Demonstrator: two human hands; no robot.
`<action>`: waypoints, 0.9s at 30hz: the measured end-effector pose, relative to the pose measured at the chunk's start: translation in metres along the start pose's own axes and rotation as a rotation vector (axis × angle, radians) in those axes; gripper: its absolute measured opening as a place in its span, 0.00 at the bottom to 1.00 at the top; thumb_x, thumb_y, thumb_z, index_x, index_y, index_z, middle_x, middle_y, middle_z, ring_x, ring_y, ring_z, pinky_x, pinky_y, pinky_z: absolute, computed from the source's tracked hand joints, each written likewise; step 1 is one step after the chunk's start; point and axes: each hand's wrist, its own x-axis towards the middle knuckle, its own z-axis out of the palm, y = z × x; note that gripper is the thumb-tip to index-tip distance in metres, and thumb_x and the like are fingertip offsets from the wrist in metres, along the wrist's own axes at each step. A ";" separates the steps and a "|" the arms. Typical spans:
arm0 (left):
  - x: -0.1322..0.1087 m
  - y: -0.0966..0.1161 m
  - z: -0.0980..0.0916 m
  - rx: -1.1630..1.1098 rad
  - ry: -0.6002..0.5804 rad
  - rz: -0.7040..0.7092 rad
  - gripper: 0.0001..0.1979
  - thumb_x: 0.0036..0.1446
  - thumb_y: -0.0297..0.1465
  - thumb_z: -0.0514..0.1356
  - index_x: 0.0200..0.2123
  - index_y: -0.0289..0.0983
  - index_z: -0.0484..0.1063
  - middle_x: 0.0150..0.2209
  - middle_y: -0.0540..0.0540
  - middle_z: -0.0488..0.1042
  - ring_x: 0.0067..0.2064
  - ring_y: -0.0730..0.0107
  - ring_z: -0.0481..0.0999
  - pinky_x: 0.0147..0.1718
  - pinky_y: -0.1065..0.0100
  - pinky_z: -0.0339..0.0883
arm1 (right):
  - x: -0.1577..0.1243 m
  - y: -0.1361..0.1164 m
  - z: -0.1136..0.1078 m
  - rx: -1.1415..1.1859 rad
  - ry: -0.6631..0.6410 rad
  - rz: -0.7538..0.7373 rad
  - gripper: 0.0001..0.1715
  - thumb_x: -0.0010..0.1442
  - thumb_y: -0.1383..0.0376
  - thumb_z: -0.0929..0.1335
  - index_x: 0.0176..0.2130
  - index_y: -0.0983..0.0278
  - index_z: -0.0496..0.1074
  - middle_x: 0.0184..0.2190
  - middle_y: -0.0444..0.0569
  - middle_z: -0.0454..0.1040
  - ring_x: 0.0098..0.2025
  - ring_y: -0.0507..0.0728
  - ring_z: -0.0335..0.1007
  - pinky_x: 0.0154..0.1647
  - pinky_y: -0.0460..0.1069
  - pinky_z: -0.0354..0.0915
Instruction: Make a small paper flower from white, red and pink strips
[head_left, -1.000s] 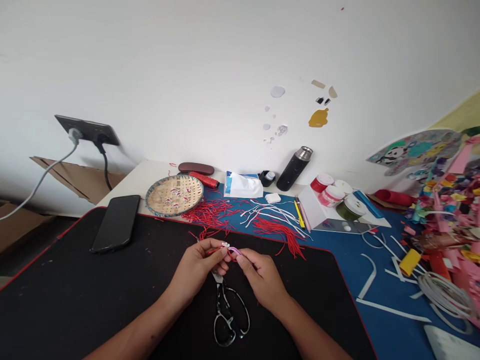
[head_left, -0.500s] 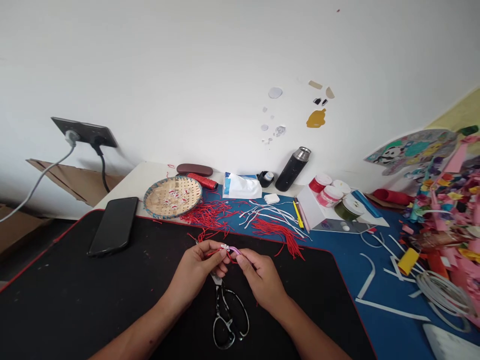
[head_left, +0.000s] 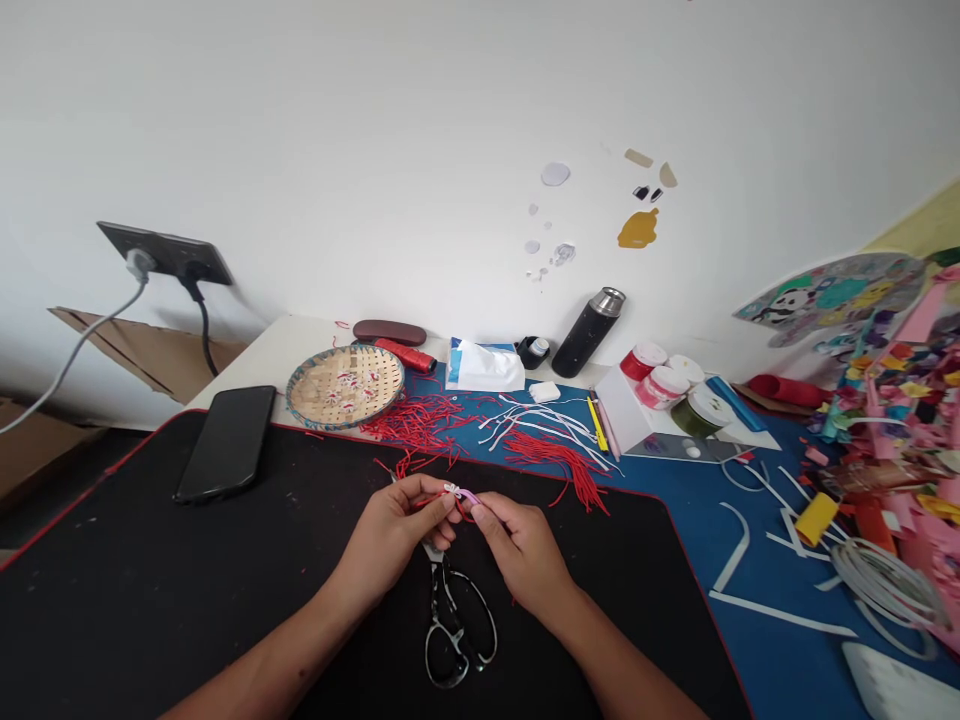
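Between the fingertips of my left hand is a small white knotted cord with red cord around it. My right hand pinches a thin purple stick-like tool, whose far end meets the white knot; its exact kind is unclear. Both hands are closed and nearly touch above the black mat. Beneath them lie scissors with black-and-white handles, their blades partly hidden by my left hand. Just beyond my hands are loose red cords, white cords and a bundle of red cords.
A woven basket with small red-and-white pieces stands at the back left, near a phone. Behind are a tissue pack and a black flask. Ribbon spools and paper strips lie to the right.
My hands stay almost in place, with the purple tool still at the white knot. The whole view has shifted slightly.
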 end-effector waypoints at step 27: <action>0.003 -0.001 -0.002 0.028 0.015 0.006 0.18 0.49 0.43 0.73 0.35 0.34 0.80 0.26 0.47 0.81 0.24 0.72 0.76 0.26 0.71 0.71 | -0.002 -0.004 -0.001 -0.018 0.021 -0.080 0.18 0.74 0.58 0.63 0.49 0.58 0.80 0.40 0.47 0.83 0.41 0.56 0.79 0.44 0.47 0.68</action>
